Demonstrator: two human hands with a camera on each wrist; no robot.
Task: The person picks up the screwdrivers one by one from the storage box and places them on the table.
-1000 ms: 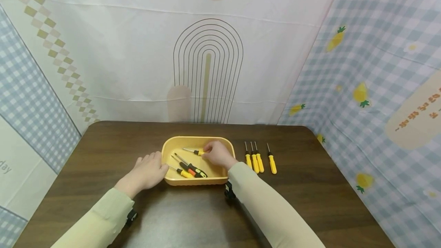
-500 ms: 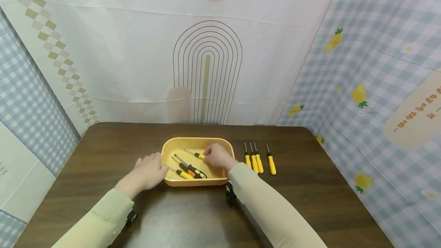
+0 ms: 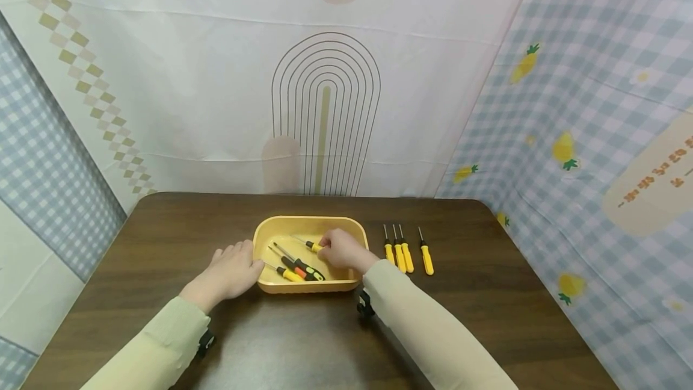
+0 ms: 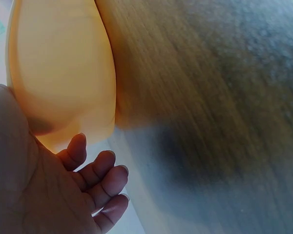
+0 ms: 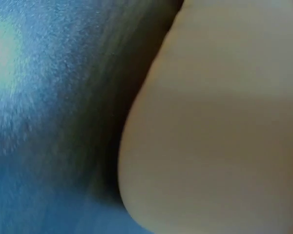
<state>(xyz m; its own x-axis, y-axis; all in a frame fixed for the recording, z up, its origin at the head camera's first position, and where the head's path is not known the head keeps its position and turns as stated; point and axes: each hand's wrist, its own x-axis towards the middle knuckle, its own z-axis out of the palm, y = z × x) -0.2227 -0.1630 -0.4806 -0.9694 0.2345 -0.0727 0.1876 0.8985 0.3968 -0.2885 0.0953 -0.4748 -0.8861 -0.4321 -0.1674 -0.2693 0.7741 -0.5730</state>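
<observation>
A yellow tray (image 3: 265,286) sits mid-table. My left hand (image 3: 230,272) rests at the tray's left end, thumb at the rim and fingers loosely bent outside; in the left wrist view, those fingers (image 4: 105,183) lie beside the tray wall (image 4: 63,63). Inside the tray, my right hand (image 3: 344,251) pinches the yellow handle of a screwdriver (image 3: 313,246), its shaft pointing left. Several others lie at the front left: a yellow-handled screwdriver (image 3: 291,274), a black-and-red one (image 3: 292,265) and a black-and-yellow one (image 3: 310,269). The right wrist view shows mostly sleeve (image 5: 210,146).
Right of the tray, several yellow-handled screwdrivers (image 3: 399,253) lie close together, shafts pointing away. Another yellow-handled screwdriver (image 3: 427,257) lies a little apart from them. The dark wooden table (image 3: 303,342) ends at a white printed curtain (image 3: 216,107) behind.
My right hand has shifted slightly rightward in the tray with the screwdriver, whose shaft has turned a little. The left hand stays at the tray's end.
</observation>
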